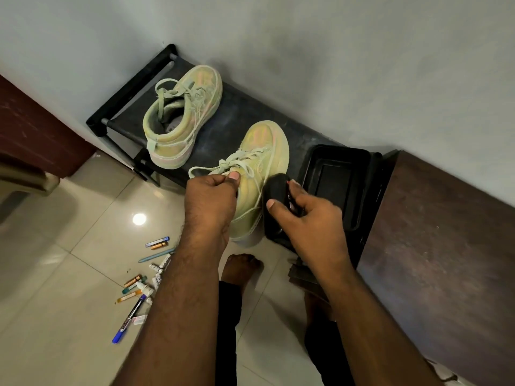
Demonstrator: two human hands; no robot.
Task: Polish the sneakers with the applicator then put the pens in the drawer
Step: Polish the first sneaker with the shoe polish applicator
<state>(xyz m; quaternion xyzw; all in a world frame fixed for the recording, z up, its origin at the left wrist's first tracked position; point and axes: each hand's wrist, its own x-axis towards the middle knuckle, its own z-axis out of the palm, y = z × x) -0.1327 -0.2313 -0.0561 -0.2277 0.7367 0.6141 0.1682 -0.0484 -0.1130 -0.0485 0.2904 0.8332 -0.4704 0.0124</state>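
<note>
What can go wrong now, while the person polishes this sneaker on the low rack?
1. The near sneaker sits at the front edge of the black rack, steadied only by the left hand at its collar; a firm stroke may push it off.
2. The right hand presses the black applicator near the pale laces; polish may stain them.
3. The pens lie scattered on the floor tiles by the bare foot; stepping back could mean slipping on one.

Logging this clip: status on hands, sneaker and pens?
Left hand grips near sneaker at its collar. Right hand holds black applicator against its side. Pens scattered on floor; nothing in the way.
</note>
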